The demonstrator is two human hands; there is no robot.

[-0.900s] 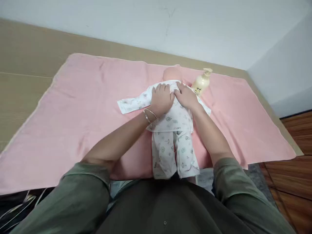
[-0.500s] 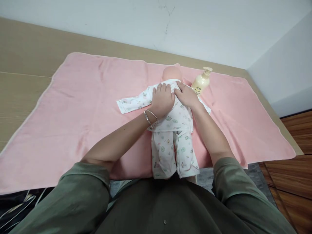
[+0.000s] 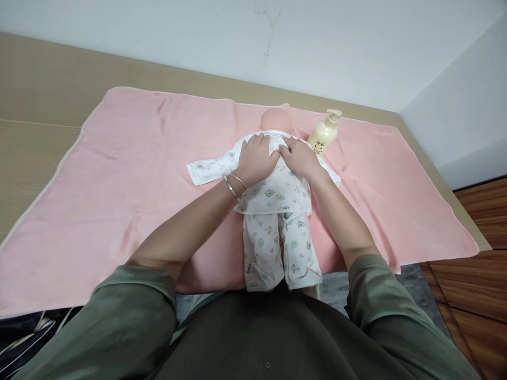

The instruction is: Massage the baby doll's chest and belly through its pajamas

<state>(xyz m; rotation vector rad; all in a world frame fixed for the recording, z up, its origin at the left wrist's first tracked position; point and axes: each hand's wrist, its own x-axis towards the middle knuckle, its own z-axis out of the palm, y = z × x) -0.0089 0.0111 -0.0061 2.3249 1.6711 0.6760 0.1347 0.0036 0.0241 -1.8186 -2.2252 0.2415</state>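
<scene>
Both the left hand [image 3: 258, 159] and right hand [image 3: 301, 157] press, loosely open, on the doll's white patterned top [image 3: 277, 192], centre frame.

The table [image 3: 43, 74] is finished in a light, wood-toned surface, and a thin seam is visible at the left. It is largely covered by a pink cloth [image 3: 158, 153], edged in a paler trim. Bare strips of the surface are exposed along the far side and at the left. The cloth is spread out, with creases at several points. A doll [image 3: 277, 191] in white printed clothing is laid on it, head toward the far side. A pale yellow pump bottle [image 3: 324, 135] is placed on the cloth, to the right of the doll's head.
</scene>
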